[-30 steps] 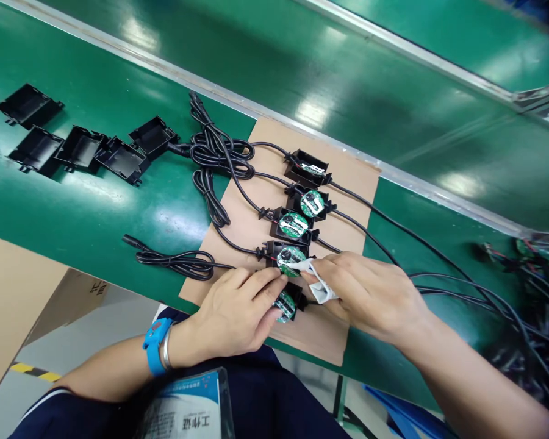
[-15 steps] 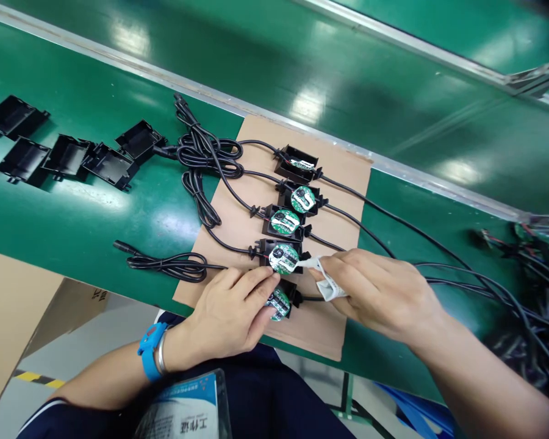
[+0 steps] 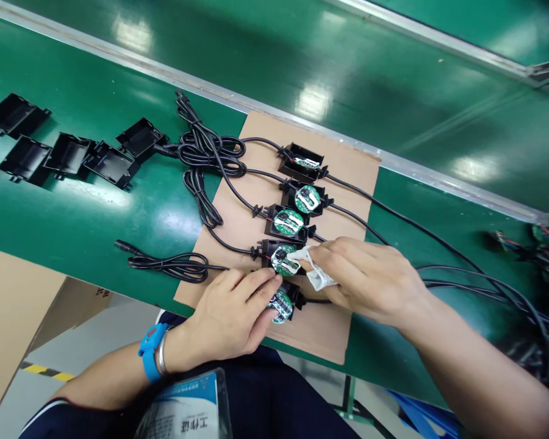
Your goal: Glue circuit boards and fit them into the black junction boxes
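Note:
My right hand [image 3: 366,277] grips a white squeeze tube [image 3: 319,277]. Its nozzle touches a round green circuit board [image 3: 282,261] with white paste on it, which lies over an open black plastic box [image 3: 269,246]. My left hand [image 3: 231,311] has its index fingertip at that board's lower edge. Between its thumb and fingers is the nearest circuit board [image 3: 282,308], partly covered by the hand. Beyond them, further boards with white paste, such as this round board [image 3: 288,222] and another board [image 3: 307,199], rest on boxes; the farthest board [image 3: 307,163] sits tilted inside its box.
A cardboard sheet [image 3: 322,338] lies under the boxes on the green table [image 3: 165,207]. Coiled black cables [image 3: 210,155] lead in from the left. Several black box shells [image 3: 68,153] stand at the far left. More wires and parts [image 3: 531,262] are heaped at the right.
My right hand has moved left with the tube, bringing the nozzle from the board's right edge further onto its face. More white paste shows there. My left hand stays in place.

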`<state>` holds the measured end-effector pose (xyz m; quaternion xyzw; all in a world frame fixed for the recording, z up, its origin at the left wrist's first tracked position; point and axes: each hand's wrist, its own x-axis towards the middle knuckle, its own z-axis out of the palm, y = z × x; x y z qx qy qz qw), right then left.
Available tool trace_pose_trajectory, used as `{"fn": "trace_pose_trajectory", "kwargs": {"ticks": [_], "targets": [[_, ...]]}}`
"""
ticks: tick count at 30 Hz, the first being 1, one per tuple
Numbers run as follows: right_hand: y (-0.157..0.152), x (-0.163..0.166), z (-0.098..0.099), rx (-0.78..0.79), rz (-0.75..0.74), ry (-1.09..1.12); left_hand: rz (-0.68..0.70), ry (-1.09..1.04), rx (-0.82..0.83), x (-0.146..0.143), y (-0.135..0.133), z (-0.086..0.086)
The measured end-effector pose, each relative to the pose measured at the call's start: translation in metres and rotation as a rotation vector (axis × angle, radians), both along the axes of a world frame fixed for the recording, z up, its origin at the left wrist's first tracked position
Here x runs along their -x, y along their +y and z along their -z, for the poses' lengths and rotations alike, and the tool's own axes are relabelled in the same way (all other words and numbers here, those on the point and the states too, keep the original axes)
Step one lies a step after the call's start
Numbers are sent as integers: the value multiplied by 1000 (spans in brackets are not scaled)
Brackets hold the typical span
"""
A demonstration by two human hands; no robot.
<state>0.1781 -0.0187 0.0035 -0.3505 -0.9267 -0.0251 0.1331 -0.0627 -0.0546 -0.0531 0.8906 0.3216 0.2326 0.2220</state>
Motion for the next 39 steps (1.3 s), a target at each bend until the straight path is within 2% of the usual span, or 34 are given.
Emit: {"fn": "trace_pose_trajectory", "kwargs": {"ticks": [5,8,11,15,19,22,26,39], "targets": [[-1,-8,-1,-50,33,-7,-14,-15,1,1,-2,0],[-15,-9,-9,-66,111,79,-98,-88,7,3,-9,0],[-36,-1,-13,40,124,207,-202,-131,31,4,-19,2],[-53,14,-3,162,-5,279,-272,-141,34,1,-26,9],[-51,23,12,163,-82,241,-277,-130,-4,-3,-25,12],[-45,27,15,168,-125,203,-275,-134,-22,-4,-24,11],[-41,30,12,160,-165,161,-272,-132,-30,-3,-24,11],[-51,20,-4,146,-161,57,-250,-122,0,-2,-23,10]]}}
